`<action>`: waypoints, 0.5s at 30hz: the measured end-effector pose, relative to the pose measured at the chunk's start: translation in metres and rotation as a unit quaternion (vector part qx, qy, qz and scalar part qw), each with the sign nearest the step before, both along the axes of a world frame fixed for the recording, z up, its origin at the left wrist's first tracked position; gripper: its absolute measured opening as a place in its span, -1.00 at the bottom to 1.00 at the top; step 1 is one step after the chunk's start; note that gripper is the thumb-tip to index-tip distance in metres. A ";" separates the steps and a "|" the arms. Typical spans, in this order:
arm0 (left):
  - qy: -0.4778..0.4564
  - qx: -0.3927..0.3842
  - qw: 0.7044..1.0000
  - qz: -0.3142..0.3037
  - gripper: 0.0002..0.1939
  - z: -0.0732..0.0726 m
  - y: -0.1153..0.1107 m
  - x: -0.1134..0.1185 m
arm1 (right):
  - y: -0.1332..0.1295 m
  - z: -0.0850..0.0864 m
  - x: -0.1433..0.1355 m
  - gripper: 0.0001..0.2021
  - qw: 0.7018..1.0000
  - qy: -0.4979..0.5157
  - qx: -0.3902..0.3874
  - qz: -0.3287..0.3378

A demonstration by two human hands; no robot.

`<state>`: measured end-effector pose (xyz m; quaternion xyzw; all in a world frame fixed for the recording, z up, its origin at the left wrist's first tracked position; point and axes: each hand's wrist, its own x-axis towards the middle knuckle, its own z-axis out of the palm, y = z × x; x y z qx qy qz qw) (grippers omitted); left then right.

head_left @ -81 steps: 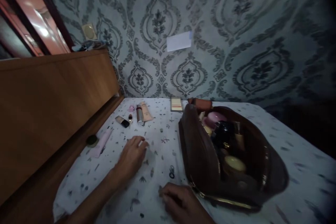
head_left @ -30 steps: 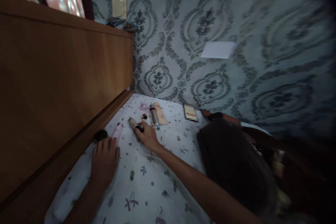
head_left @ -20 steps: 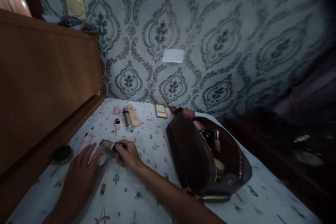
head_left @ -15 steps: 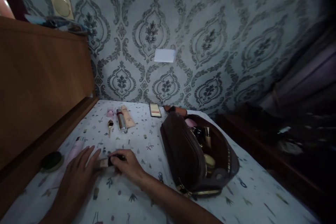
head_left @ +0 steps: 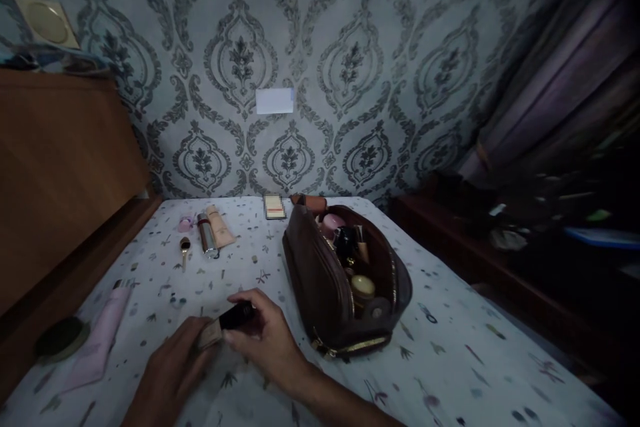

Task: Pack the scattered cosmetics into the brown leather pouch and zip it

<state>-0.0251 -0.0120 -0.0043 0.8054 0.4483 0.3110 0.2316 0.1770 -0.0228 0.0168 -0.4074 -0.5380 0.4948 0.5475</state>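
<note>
A small bottle [head_left: 211, 333] with a black cap [head_left: 237, 315] is held between my two hands, low over the patterned white cloth. My left hand [head_left: 173, 363] is closed round the pale body of the bottle. The fingers of my right hand [head_left: 267, 333] grip the black cap end. Just right of my hands stands a dark brown bag [head_left: 320, 280], unzipped, with a yellow-lidded jar [head_left: 363, 286], a pink item [head_left: 333, 223] and a black item [head_left: 345, 240] inside.
A pink tube [head_left: 97, 343] and a dark round case [head_left: 63, 339] lie at left. Farther back are a silver-and-red cylinder [head_left: 207, 236], a beige tube [head_left: 219, 227], a small gold-handled item [head_left: 185, 252] and a palette [head_left: 275, 207]. A wooden cabinet [head_left: 60, 173] borders the left.
The view has turned right, so the bag and items sit farther left. Both hands have moved right across the cloth with the bottle, away from the pink tube, and the left hand has closed round it.
</note>
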 end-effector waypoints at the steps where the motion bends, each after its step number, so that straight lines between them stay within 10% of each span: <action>1: -0.014 -0.025 1.000 -0.008 -0.76 0.006 -0.002 0.009 | -0.004 0.001 0.007 -0.59 1.000 -0.003 0.006 0.005; 10: -0.022 -0.055 0.981 -0.187 -0.65 0.034 -0.001 0.062 | -0.045 0.002 0.067 -0.70 0.987 -0.063 0.105 -0.101; 15: -0.015 0.067 0.985 -0.161 -0.65 0.068 0.007 0.107 | -0.066 0.007 0.091 -0.74 0.959 -0.127 0.175 -0.182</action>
